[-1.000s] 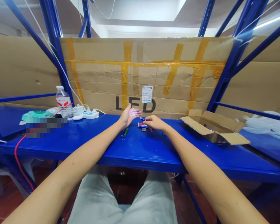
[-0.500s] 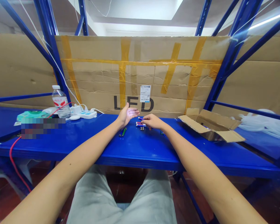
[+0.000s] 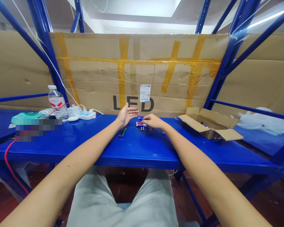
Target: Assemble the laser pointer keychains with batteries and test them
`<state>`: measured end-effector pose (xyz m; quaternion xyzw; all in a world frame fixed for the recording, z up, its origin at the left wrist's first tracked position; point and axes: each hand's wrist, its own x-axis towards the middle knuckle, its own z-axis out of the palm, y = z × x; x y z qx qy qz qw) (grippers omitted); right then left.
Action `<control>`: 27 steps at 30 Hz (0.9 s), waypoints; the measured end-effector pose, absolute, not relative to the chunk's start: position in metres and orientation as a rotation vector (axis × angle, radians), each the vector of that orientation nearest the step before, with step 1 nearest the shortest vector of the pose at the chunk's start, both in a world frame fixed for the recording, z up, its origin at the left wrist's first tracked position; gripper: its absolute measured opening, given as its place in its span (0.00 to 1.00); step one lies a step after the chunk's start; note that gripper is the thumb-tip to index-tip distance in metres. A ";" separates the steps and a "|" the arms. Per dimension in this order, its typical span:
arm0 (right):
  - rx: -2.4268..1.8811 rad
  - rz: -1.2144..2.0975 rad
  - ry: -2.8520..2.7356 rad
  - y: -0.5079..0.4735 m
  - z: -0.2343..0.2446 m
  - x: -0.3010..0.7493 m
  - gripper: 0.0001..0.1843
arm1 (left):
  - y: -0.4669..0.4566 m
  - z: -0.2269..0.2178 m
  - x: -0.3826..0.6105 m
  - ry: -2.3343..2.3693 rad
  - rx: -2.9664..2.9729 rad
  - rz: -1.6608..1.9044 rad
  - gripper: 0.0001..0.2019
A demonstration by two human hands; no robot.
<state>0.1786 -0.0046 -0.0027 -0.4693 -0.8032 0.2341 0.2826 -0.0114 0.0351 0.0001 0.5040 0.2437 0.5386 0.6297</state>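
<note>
Blue racking frames a tall cardboard panel (image 3: 97,82) marked LED, behind a blue tabletop (image 3: 142,149); compared with the earlier frames, the whole scene sits slightly farther left in view. At far left stand a clear bottle (image 3: 58,104) and, just beside it, a white power strip (image 3: 87,115). Next comes a pair of slim cylinders (image 3: 123,132), one green and one dark, lying lengthwise away from the person, far ends leaning a little right. Above and beyond them is the left hand (image 3: 124,116), thumb raised, fingers straight and pointing right, with nothing visible in its grasp (the pale violet glow seen earlier on its palm is gone). Near its fingertips, the slim blue-violet cylinder (image 3: 141,119) is pinched between the fingers of the right hand (image 3: 152,121); its long axis runs nearly sideways, the silvery free end directed left toward the open palm. Under it, a small pile of cylinders (image 3: 139,125) lies side to side on the table, with small metallic rounds (image 3: 142,128) in front. The right hand arches palm-down, its forearm slanting in from lower right. Farther right rests an open carton (image 3: 217,125), flaps spread.
</note>
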 end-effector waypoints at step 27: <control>-1.301 0.511 -2.104 -0.008 0.001 0.182 0.14 | 0.035 0.001 -0.013 0.531 1.142 1.216 0.33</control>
